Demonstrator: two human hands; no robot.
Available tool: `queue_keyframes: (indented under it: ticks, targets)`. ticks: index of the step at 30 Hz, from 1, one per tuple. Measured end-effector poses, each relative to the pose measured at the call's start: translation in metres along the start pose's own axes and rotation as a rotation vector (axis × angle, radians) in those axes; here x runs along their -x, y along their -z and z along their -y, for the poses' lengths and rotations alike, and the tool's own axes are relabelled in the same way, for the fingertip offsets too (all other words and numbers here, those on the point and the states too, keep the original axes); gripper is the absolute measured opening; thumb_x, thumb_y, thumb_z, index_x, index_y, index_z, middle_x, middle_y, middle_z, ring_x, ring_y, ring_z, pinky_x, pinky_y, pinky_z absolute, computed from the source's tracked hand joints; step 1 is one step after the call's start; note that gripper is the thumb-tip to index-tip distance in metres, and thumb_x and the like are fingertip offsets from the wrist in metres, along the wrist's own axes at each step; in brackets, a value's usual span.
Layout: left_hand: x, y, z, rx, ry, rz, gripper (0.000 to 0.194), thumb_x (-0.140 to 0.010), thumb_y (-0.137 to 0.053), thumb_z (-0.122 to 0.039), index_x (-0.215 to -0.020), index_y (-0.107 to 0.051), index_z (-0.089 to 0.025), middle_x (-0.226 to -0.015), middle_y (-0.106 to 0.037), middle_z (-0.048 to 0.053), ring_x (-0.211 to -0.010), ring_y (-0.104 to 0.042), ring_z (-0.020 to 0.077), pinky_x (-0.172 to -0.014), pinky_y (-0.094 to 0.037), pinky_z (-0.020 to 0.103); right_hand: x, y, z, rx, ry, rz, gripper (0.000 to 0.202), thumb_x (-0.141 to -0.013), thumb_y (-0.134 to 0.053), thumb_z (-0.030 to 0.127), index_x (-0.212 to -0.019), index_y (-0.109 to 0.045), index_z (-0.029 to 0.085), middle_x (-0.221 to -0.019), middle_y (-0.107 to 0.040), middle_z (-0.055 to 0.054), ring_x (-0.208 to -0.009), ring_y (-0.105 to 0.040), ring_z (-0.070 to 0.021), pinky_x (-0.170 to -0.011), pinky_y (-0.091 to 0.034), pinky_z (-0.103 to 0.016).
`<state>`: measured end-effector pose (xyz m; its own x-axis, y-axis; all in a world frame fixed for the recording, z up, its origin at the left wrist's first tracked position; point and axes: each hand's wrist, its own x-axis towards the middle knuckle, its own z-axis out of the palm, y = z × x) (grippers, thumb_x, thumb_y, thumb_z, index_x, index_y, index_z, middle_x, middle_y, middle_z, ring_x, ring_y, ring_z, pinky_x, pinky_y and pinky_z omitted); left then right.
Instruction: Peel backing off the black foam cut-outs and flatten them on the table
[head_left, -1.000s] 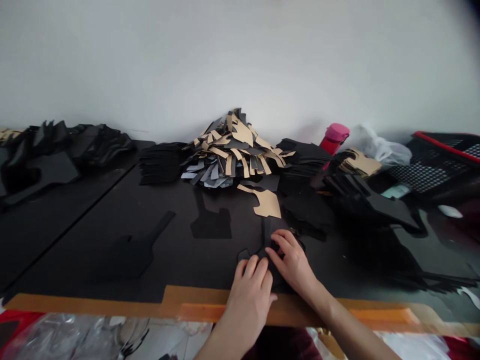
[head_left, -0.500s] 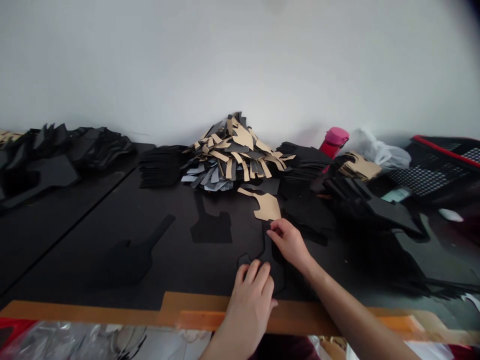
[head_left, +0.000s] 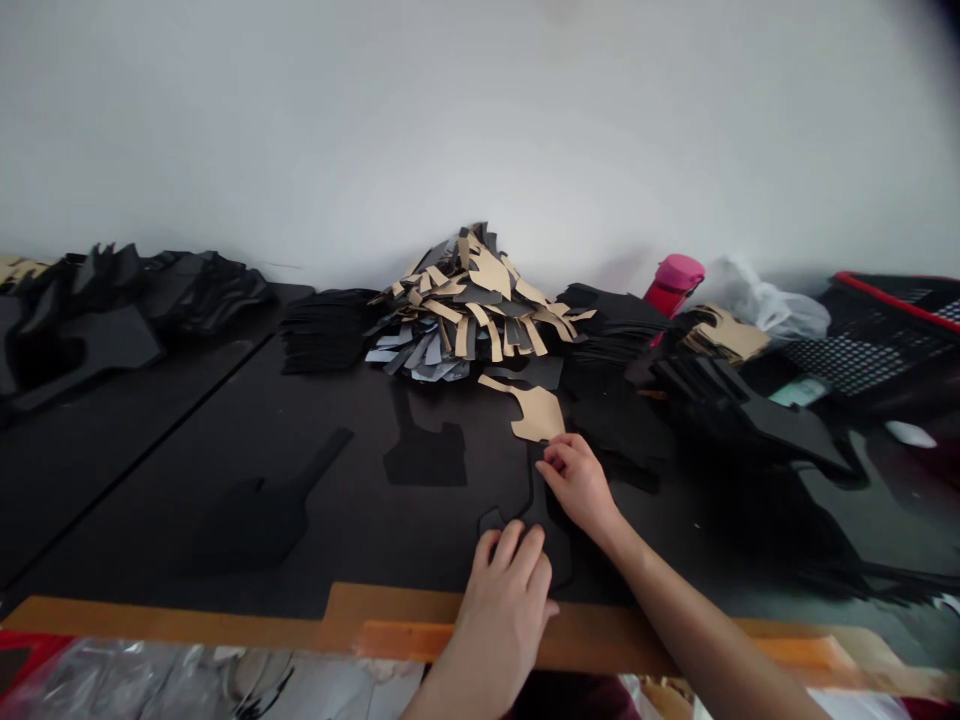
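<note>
A flat black cut-out piece (head_left: 544,500) lies on the dark table (head_left: 330,560) near its front edge. My left hand (head_left: 510,580) rests on the piece's lower part, palm down with fingers apart. At its narrow upper end my right hand (head_left: 576,480) is closed in a pinch; whatever lies between the fingertips is too small to make out. Just beyond that hand is a tan cut-out piece (head_left: 536,410). Two more black cut-outs lie to the left, one nearer (head_left: 424,455) and one farther off (head_left: 262,515).
A heap of tan and grey pieces (head_left: 480,310) stands by the wall between black stacks (head_left: 326,335). At the right are a pink bottle (head_left: 671,285), a black basket (head_left: 870,330) and more black pieces (head_left: 780,415). Another black pile (head_left: 180,290) sits far left.
The whole view has shifted very slightly. Both hands stay in nearly the same places on the black piece.
</note>
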<state>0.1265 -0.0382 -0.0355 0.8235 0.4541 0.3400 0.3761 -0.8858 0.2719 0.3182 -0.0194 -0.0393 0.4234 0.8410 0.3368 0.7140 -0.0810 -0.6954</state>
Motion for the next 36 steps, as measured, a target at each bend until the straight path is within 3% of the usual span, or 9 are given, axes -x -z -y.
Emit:
queue_keyframes:
  ticks: [10,21,30,36]
  targets:
    - [-0.001,0.002,0.0,-0.001,0.006,0.015,0.036,-0.076,-0.067,-0.03,-0.107,-0.055,-0.017,-0.125,-0.053,0.002,-0.115,-0.045,0.0246,-0.095,-0.039,0.044,-0.003,0.003,0.003,0.05,0.031,-0.017,0.008,-0.074,-0.059,0.02,-0.068,-0.057,0.015,-0.094,-0.049,-0.008,-0.061,-0.049,-0.0109,-0.061,-0.048,-0.03]
    - [-0.001,0.003,-0.001,0.002,-0.004,0.018,0.034,-0.076,-0.067,-0.029,-0.105,-0.055,-0.017,-0.126,-0.053,0.002,-0.116,-0.045,0.0253,-0.095,-0.039,0.044,-0.016,0.007,-0.005,0.033,0.02,0.035,0.01,-0.069,-0.067,0.017,-0.075,-0.059,0.015,-0.088,-0.051,-0.005,-0.054,-0.048,-0.0084,-0.058,-0.048,-0.029]
    - [-0.001,0.005,-0.001,0.0,-0.01,0.035,0.031,-0.078,-0.064,-0.029,-0.105,-0.055,-0.017,-0.125,-0.052,0.005,-0.116,-0.045,0.0249,-0.095,-0.038,0.044,-0.022,0.001,-0.007,0.097,0.019,-0.005,0.009,-0.071,-0.066,0.019,-0.073,-0.059,0.015,-0.084,-0.052,-0.005,-0.06,-0.05,-0.0122,-0.063,-0.047,-0.03]
    - [-0.003,0.009,-0.003,-0.001,0.004,0.053,0.03,-0.078,-0.063,-0.028,-0.105,-0.055,-0.016,-0.124,-0.053,0.006,-0.115,-0.045,0.024,-0.095,-0.039,0.043,-0.019,0.007,0.011,0.166,0.045,-0.022,0.002,-0.078,-0.057,0.016,-0.08,-0.057,0.015,-0.085,-0.051,-0.006,-0.071,-0.051,-0.0167,-0.069,-0.045,-0.031]
